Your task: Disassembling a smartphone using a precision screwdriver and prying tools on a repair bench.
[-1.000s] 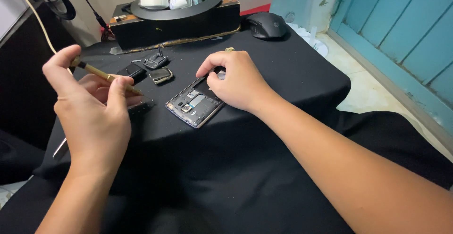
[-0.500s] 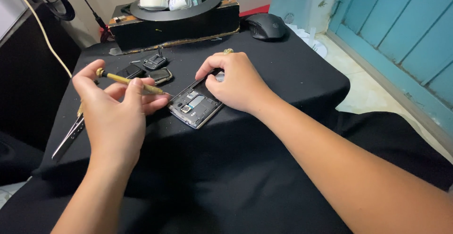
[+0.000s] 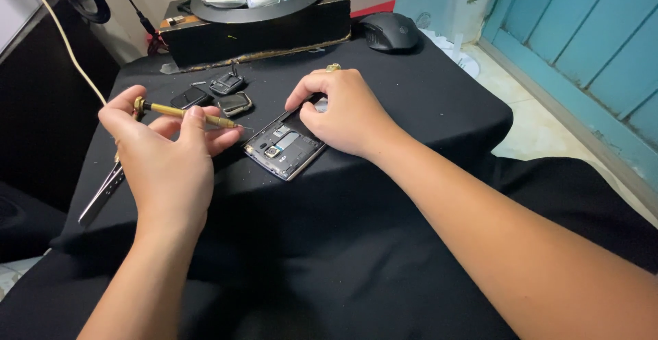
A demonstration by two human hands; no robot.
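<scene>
The left hand [image 3: 161, 158] pinches a slim brass screwdriver [image 3: 185, 114], tip aimed right at an opened phone [image 3: 284, 149]. The phone lies backless, circuitry and camera exposed, between both hands; the right hand [image 3: 346, 110] presses curled fingers on its far edge. Tweezers [image 3: 103, 192] lie left of the left hand on the black-draped desk [image 3: 425, 100]. Beyond sit small parts [image 3: 223, 93], a mouse [image 3: 388, 31], and a turquoise wall [image 3: 589, 45].

Left hand [image 3: 164, 168] pinches brass screwdriver [image 3: 185, 113]; right hand [image 3: 346, 110] steadies opened phone [image 3: 284, 149] on black cloth [image 3: 425, 100].
</scene>
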